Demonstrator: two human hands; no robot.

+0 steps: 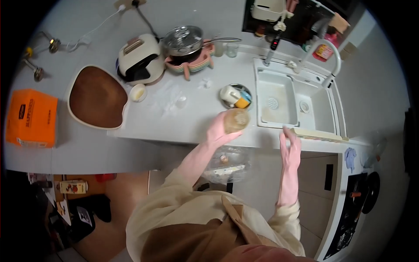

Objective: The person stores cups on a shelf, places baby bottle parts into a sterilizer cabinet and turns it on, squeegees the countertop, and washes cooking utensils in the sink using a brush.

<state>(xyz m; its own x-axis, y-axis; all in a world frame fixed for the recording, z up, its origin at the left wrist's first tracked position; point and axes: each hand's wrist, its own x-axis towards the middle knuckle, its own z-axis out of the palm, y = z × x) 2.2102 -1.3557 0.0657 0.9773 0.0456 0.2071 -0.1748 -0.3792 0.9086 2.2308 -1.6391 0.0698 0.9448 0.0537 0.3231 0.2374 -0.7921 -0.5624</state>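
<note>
My left hand (218, 133) is wrapped round a round, tan, glassy-looking jar (236, 120), held over the front edge of the counter. Just beyond it, a metal bowl (223, 105) contains a white piece and a blue-and-yellow packet (242, 101). My right hand (290, 144) hovers by the counter edge in front of the white double sink (279, 123). Its fingers are bent and somewhat apart, and I see nothing in them.
Left of the bowl lie crumpled clear plastic (168, 98) and a small cup (138, 93). Farther back stand a white appliance (142, 59) and a lidded pan (183, 41) on pink-edged stacked plates. A brown-lined tray (98, 96), an orange box (32, 118) and a faucet (336, 65) flank the workspace.
</note>
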